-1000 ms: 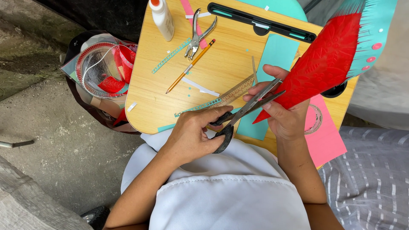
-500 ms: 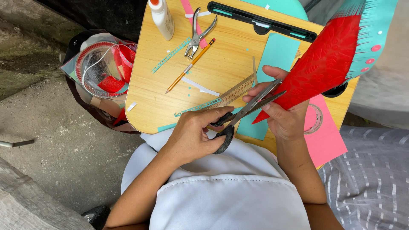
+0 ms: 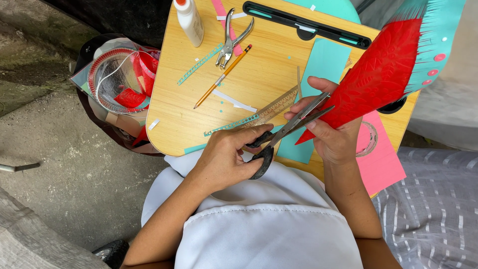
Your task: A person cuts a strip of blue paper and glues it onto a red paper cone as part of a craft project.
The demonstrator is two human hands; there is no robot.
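Red paper cone (image 3: 376, 79) sits at 2 o'clock over the table (image 3: 174, 124), pinched in my right hand (image 3: 332, 137) near its tip. Left hand (image 3: 226, 159) grips black scissors (image 3: 286, 130), blades barely parted at the cone's point. Teal fringe already on its wide end; tip trim not finished. Pencil (image 3: 222, 76) at 11.

Glue btl (image 3: 189, 21), pencil (image 3: 223, 76), punch (image 3: 230, 40).
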